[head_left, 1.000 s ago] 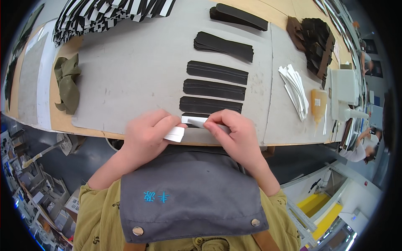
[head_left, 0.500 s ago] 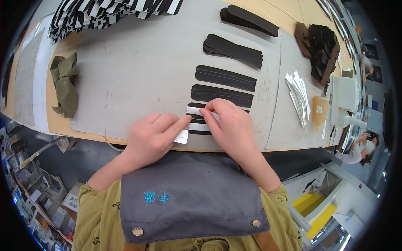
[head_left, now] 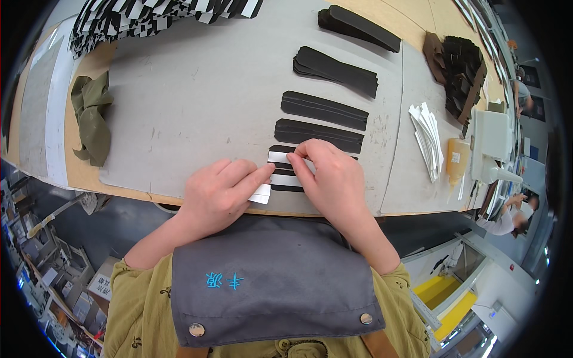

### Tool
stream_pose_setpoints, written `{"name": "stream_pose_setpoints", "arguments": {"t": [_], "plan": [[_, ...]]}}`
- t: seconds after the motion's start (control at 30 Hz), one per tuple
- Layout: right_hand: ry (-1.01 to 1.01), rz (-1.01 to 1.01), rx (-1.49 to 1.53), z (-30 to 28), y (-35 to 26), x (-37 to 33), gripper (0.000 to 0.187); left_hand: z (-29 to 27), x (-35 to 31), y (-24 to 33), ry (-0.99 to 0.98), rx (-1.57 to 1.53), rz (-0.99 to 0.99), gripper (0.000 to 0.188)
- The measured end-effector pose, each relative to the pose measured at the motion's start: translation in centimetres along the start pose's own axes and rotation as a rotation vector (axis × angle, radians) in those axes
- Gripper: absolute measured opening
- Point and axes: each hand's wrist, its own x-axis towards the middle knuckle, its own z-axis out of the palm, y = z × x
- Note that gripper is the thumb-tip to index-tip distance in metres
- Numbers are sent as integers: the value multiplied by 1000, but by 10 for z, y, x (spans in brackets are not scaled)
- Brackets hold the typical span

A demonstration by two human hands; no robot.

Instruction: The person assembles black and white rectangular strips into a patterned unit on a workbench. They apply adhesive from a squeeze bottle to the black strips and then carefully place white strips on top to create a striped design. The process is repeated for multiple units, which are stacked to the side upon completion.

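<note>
Just in from the table's near edge, my right hand (head_left: 334,179) has thumb and index finger closed at the upper white strip (head_left: 278,157), which lies along a black strip (head_left: 282,148). A second white strip (head_left: 285,179) lies on black material below it, its right part hidden by that hand. My left hand (head_left: 219,188) is closed, fingertips at the left ends of these strips; loose white strips (head_left: 260,194) stick out from under its fingers. Beyond my hands, black strips (head_left: 319,135) lie in several separate stacks up the table.
At the right are a fan of white strips (head_left: 426,140), a yellowish glue bottle (head_left: 456,160), a white device (head_left: 490,134) and a dark brown bundle (head_left: 462,71). Olive cloth (head_left: 92,119) lies left. A black-and-white strip pile (head_left: 140,21) fills the far left. Another person (head_left: 510,216) is at far right.
</note>
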Motion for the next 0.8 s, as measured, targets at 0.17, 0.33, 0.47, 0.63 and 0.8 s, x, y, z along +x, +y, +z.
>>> {"name": "stream_pose_setpoints", "arguments": {"t": [0.17, 0.33, 0.47, 0.63, 0.8], "plan": [[-2, 6, -1, -1, -2, 0, 18, -1, 0, 0, -8, -7, -3, 27], [-1, -6, -13, -1, -2, 0, 18, 0, 0, 1, -10, -13, -9, 27], [9, -8, -13, 1, -1, 0, 18, 0, 0, 1, -18, -11, -8, 27], [21, -13, -13, 3, -1, 0, 18, -1, 0, 0, -7, -9, -7, 27], [-1, 5, -5, 1, -1, 0, 14, 0, -1, 2, 14, -20, -34, 44]]}}
